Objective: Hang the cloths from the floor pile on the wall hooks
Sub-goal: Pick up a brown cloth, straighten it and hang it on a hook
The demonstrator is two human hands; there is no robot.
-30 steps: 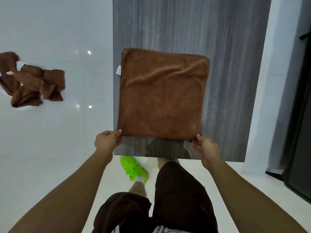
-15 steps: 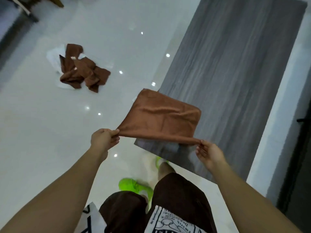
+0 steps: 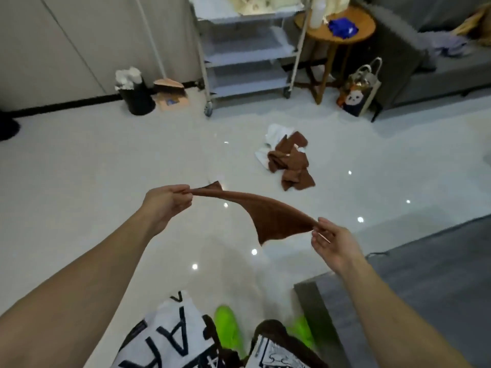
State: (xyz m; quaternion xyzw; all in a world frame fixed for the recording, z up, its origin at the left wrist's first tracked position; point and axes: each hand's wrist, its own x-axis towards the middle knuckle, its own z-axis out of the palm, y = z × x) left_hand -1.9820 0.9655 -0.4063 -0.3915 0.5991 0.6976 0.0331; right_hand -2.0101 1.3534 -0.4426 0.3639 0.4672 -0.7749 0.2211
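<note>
While glossy white tiles fill most of the frame, the floor (image 3: 79,168) reflects small ceiling lights, and a grey slab (image 3: 414,282) covers the lower right corner. Along the upper left runs a pale wall (image 3: 53,43) with a dark skirting line. At upper centre stands a wheeled metal rack (image 3: 247,57) with grey shelves; what sits on its top is blurred. To its right is a round wooden table (image 3: 337,33) carrying a blue bundle (image 3: 342,27), and beyond it, in the upper right, a grey sofa (image 3: 435,65) with pale fabric on the seat.

A black bin (image 3: 136,98) at upper left holds crumpled white material up to its rim. Beside it a dustpan (image 3: 170,91) lies on the floor. A printed bag (image 3: 358,94) with looped handles stands by the table leg; its contents cannot be seen.

Right of centre the pile (image 3: 291,163) of brown cloths lies on the floor, partly over something white.

At mid-frame a brown cloth (image 3: 268,213) hangs stretched in the air between both hands. The left hand (image 3: 167,203) pinches one corner with curled fingers; the right hand (image 3: 332,243) pinches the opposite corner between thumb and fingertips, its other fingers loose. Green shoes (image 3: 228,330) show at the bottom.
</note>
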